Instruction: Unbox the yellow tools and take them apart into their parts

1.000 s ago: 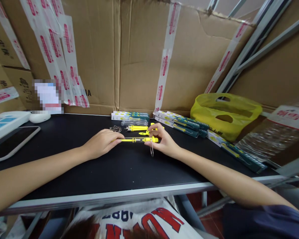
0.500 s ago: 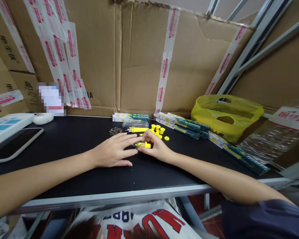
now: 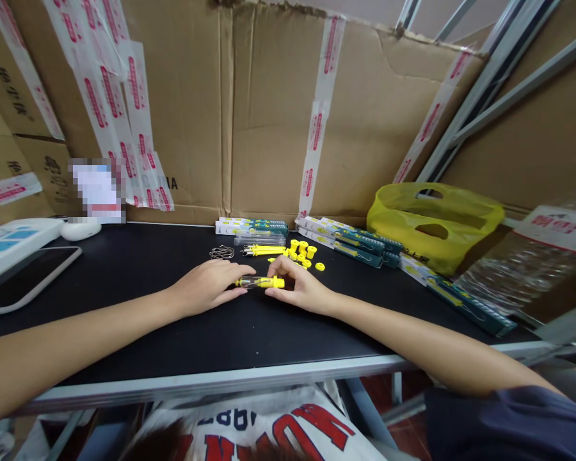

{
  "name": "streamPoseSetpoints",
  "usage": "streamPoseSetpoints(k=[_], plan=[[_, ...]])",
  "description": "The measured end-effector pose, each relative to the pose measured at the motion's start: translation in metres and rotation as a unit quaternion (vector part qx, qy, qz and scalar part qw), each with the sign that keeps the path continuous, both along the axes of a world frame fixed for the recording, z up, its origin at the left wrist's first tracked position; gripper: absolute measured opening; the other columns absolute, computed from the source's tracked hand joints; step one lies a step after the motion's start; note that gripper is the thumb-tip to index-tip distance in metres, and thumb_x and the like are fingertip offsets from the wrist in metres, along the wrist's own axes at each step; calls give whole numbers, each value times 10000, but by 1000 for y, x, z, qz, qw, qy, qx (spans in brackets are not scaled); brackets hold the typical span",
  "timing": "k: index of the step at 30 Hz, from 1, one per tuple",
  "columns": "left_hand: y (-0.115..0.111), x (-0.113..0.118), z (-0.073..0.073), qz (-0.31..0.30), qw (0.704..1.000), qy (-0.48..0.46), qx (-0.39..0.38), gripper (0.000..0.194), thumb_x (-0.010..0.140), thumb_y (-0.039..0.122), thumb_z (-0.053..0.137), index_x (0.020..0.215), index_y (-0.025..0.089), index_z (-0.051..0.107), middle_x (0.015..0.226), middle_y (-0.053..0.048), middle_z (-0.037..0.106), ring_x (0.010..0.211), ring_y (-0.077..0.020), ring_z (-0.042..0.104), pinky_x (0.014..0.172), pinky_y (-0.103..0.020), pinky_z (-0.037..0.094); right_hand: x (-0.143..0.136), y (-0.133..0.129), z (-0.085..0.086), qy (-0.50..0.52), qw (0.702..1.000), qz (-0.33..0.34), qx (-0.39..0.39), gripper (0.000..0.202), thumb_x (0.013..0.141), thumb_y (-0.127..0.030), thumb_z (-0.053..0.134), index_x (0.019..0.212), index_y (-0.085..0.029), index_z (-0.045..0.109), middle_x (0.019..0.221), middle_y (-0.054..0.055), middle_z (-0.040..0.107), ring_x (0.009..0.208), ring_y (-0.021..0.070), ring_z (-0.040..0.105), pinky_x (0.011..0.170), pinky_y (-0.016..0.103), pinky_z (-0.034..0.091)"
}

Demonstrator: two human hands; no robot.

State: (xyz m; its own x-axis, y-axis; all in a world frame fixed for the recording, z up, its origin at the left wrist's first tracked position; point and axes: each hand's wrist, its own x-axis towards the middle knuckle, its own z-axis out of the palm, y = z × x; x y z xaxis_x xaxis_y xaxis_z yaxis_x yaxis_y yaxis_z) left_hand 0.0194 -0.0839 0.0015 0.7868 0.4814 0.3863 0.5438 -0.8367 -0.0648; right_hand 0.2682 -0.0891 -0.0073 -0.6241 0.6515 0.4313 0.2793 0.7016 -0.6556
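Left fingers have drawn together: half a second ago they were spread, now they pinch, and the clear middle of the piece shows between my hands.

Nearest: white cloth [image 3: 269, 410] below the table [image 3: 221, 349], dark digits and big red letters upside down on it; an O is clear, the whole word is not.

Over the table: yellow-ended clear tube [image 3: 258, 282], lying crosswise between my hands. Left hand [image 3: 206, 289]: grip narrow, thumb and fingers on its left end. Right hand [image 3: 301, 289]: grip closed round the yellow right end, fingers curled over.

Handling, my judgement: keep both ends on one line, press evenly along the length, not sideways; light pinch, since clear walls look liable to slip or flex. Low over the table seems best, should anything drop.

Just beyond: wire loops [image 3: 221, 252], yellow rods [image 3: 265, 250], yellow caps [image 3: 303, 248], clear tubes [image 3: 259, 240].

Right, slanting away: long green-and-white box [image 3: 456, 296], yellow tool pictured; print too small. Bottle [image 3: 552, 224]: red characters on its label, the second perhaps 雪. Yellow bag [image 3: 393, 218]: dark print, unreadable.

Farther: stacked boxes [image 3: 345, 238], small box pile [image 3: 252, 227], same colours, lettering too fine.

Back: cardboard [image 3: 269, 115], letters ending "IA", partly under tape [image 3: 139, 128] with repeated red print, illegible.
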Motion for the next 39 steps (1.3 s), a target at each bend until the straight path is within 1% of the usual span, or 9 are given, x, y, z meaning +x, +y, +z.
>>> streamPoseSetpoints(k=[3, 8, 14, 18, 21, 25, 29, 33, 39], plan=[[0, -2, 1, -13, 1000, 2, -14, 314, 962, 356, 418, 1219, 204, 514, 997, -51, 634, 937, -195, 599, 807, -288, 445, 2, 1, 0, -11, 1000, -7, -12, 299, 825, -399, 630, 962, -201, 451, 801, -19, 473, 615, 92, 404, 542, 225, 344], [-2, -3, 2, 8, 999, -11, -48, 282, 967, 360, 403, 1194, 230, 508, 987, -32, 600, 917, -173, 601, 752, -254, 443, 5, 1, 2, -20, 1000, 6, -17, 294, 841, -413, 612, 981, -205, 459, 783, -21, 470, 620, 99, 415, 552, 231, 366], [-1, -4, 1, 6, 999, 0, -43, 307, 967, 396, 391, 1201, 232, 503, 974, -32, 602, 902, -176, 608, 735, -250, 446, 7, 2, 0, -39, 999, 3, 6, 273, 873, -430, 564, 1001, -202, 486, 788, -6, 498, 656, 117, 443, 573, 246, 382], [1, -6, 1, -16, 999, 25, -21, 376, 965, 422, 389, 1266, 213, 473, 998, -48, 619, 927, -185, 606, 772, -259, 448, 7, 1, -2, -52, 998, -2, 29, 272, 868, -431, 571, 993, -198, 506, 771, -4, 511, 647, 118, 454, 566, 243, 386], [1, -6, 1, -32, 999, 37, -6, 364, 980, 413, 352, 1252, 208, 481, 1011, -51, 620, 929, -181, 603, 777, -262, 448, 6, -1, -2, -64, 997, -1, 47, 260, 861, -417, 584, 972, -195, 506, 756, -5, 523, 621, 113, 465, 555, 239, 389], [-2, -1, 3, -73, 996, 37, 34, 320, 985, 391, 341, 1146, 200, 542, 1076, -68, 608, 930, -173, 594, 785, -262, 453, 1, -6, -1, -94, 992, 7, 84, 231, 861, -394, 584, 939, -195, 494, 749, -3, 544, 588, 107, 468, 534, 233, 381], [-7, 6, 6, -108, 990, 52, 73, 307, 989, 323, 325, 984, 204, 608, 1075, -72, 611, 839, -154, 586, 725, -254, 466, -3, -8, -2, -106, 987, 21, 118, 214, 866, -384, 577, 909, -194, 489, 806, 18, 585, 633, 114, 508, 554, 232, 398], [-7, 8, 6, -116, 985, 68, 104, 285, 979, 277, 340, 939, 211, 614, 1101, -81, 609, 821, -161, 580, 684, -264, 466, -5, -8, -3, -114, 984, 20, 137, 196, 877, -373, 558, 878, -198, 470, 814, 24, 586, 664, 125, 528, 575, 236, 410], [-4, 8, 3, -103, 977, 102, 156, 248, 975, 250, 349, 995, 215, 593, 1124, -69, 610, 856, -169, 581, 682, -270, 447, -7, -8, -3, -131, 976, 21, 174, 203, 888, -356, 540, 818, -212, 414, 746, 2, 523, 643, 125, 486, 570, 234, 380]])
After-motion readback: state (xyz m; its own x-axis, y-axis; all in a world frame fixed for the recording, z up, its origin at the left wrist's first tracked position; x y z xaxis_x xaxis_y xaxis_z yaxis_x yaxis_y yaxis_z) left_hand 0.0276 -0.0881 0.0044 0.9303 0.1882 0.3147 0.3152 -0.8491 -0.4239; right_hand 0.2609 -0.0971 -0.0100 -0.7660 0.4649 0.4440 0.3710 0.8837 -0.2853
